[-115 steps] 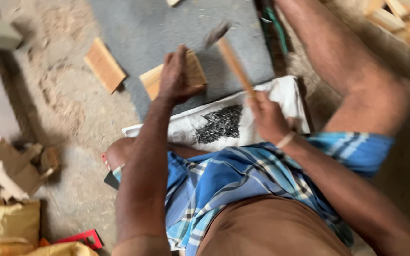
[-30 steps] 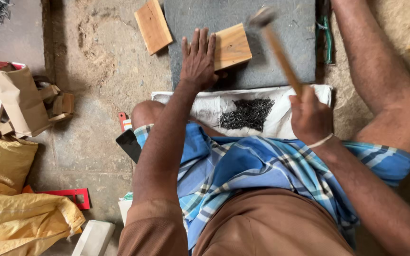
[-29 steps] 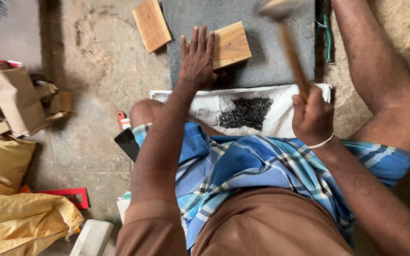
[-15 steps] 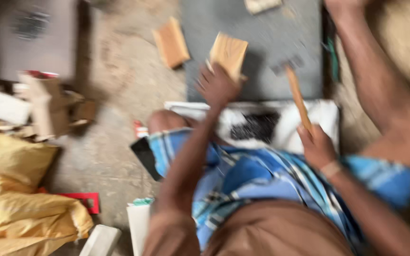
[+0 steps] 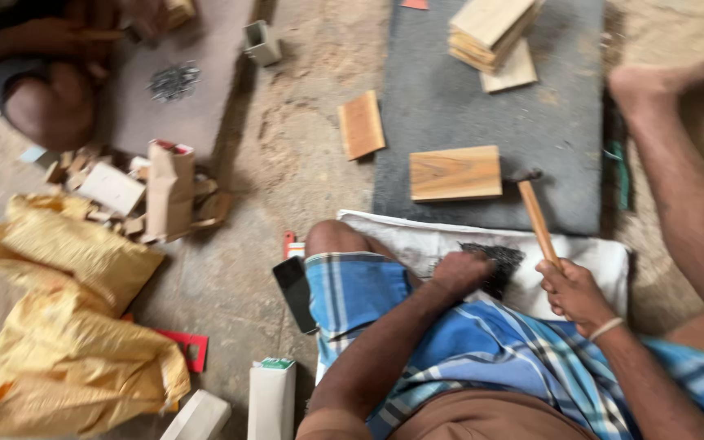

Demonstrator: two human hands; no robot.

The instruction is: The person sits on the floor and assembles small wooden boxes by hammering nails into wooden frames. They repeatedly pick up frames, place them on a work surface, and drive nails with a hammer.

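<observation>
1. Nails [image 5: 495, 259] lie in a dark heap on a white cloth [image 5: 613, 261] at the near edge of the grey mat [image 5: 450, 106]; this head view is the only one.
2. The left hand [image 5: 459, 273] rests on the heap with its fingers curled down into it. Whether its grip has closed on a nail I cannot tell.
3. The right hand [image 5: 572, 289] has its grip closed round the handle of a hammer [image 5: 535, 216], whose head lies on the mat beside a wooden board [image 5: 455, 173].
4. Judged from this, the step is picking a nail; the next move calls for carrying one forward onto the board.
5. A stack of boards [image 5: 490, 28] sits at the mat's far end.
</observation>
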